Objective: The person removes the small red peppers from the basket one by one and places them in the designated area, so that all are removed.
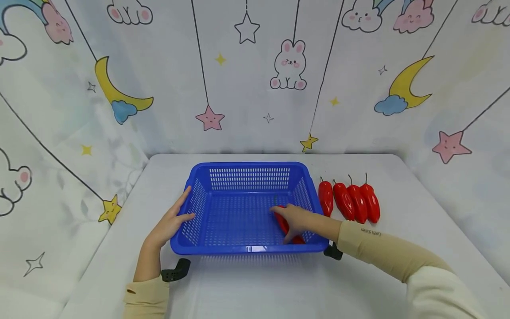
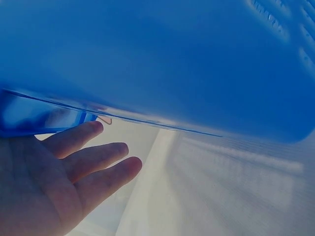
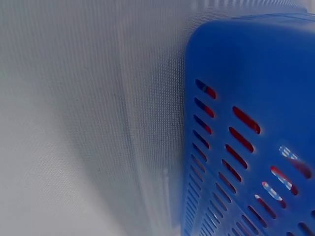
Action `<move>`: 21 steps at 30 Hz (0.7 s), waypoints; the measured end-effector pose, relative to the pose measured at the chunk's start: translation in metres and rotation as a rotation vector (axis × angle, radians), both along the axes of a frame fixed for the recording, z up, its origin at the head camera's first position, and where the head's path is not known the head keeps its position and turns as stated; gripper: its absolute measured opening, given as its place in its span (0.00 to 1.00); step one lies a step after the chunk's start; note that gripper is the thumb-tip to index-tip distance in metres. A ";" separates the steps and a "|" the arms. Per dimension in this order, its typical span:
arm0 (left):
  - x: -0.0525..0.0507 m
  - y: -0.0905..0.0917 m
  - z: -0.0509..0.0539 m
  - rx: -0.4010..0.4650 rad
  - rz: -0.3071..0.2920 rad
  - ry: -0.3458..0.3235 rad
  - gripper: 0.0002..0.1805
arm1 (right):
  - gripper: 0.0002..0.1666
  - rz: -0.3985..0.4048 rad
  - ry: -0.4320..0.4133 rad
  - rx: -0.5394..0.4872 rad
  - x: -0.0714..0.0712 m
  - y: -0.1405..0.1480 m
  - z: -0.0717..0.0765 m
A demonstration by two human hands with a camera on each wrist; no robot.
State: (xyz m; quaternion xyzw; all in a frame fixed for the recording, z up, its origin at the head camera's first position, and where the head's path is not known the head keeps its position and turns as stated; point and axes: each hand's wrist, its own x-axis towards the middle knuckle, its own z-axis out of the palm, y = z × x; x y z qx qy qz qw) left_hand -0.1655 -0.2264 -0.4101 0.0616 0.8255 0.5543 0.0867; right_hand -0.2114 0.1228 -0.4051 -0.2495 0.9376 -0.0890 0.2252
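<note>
A blue plastic basket (image 1: pixel 249 252) with slotted walls sits on the white table. Inside its right end, my right hand (image 1: pixel 296 220) reaches down and grips a shiny red chili pepper (image 1: pixel 282 223). More red shows below the thumb; I cannot tell if it is the same pepper. In the right wrist view, red shows through slots in the basket wall (image 3: pixel 236 59), and the hand is out of sight. My left hand (image 1: pixel 169 223) is at the basket's left rim, fingers extended. The left wrist view shows those straight fingers (image 2: pixel 106 177) below the blue rim (image 2: pixel 147 69).
Several red chili peppers (image 1: pixel 343 201) lie in a row on the table right of the basket, stems pointing away. The white table (image 1: pixel 255 288) ends at a cloth backdrop (image 1: pixel 247 88) with cartoon prints. A black wrist device (image 1: pixel 177 271) sits by the left forearm.
</note>
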 end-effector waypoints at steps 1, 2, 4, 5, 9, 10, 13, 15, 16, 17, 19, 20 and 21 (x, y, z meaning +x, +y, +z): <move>0.000 0.000 0.000 -0.001 0.001 0.000 0.42 | 0.55 0.003 0.003 0.000 -0.001 0.000 0.000; 0.000 0.000 0.001 0.000 0.003 0.000 0.42 | 0.55 0.003 0.009 0.002 -0.001 0.000 0.001; 0.000 -0.001 0.001 -0.002 0.005 -0.001 0.42 | 0.55 -0.002 0.032 -0.003 -0.002 0.000 0.003; 0.000 -0.001 0.001 -0.002 0.005 -0.002 0.42 | 0.55 -0.005 0.048 -0.010 -0.002 0.001 0.004; -0.001 -0.001 0.001 0.000 0.002 -0.004 0.41 | 0.54 -0.017 0.085 -0.089 -0.003 0.005 0.009; -0.001 0.000 0.000 0.000 0.001 -0.005 0.41 | 0.54 -0.012 0.083 -0.113 -0.002 0.006 0.010; -0.001 0.001 0.000 0.003 0.000 -0.006 0.41 | 0.54 0.016 0.067 -0.190 -0.002 0.011 0.015; -0.001 0.001 0.000 0.003 0.000 -0.011 0.41 | 0.54 0.039 0.067 -0.226 -0.002 0.014 0.019; -0.001 0.001 0.000 0.004 0.000 -0.014 0.41 | 0.54 0.046 0.070 -0.248 -0.002 0.016 0.021; -0.001 0.001 0.000 0.004 0.002 -0.016 0.41 | 0.54 0.054 0.074 -0.272 -0.002 0.017 0.024; -0.001 0.000 0.000 0.004 0.003 -0.019 0.41 | 0.54 0.054 0.084 -0.307 -0.003 0.020 0.029; -0.001 0.000 0.000 0.005 0.003 -0.020 0.41 | 0.55 0.051 0.092 -0.320 -0.004 0.022 0.031; -0.001 0.000 0.000 0.006 0.002 -0.019 0.41 | 0.55 0.048 0.096 -0.341 -0.004 0.024 0.033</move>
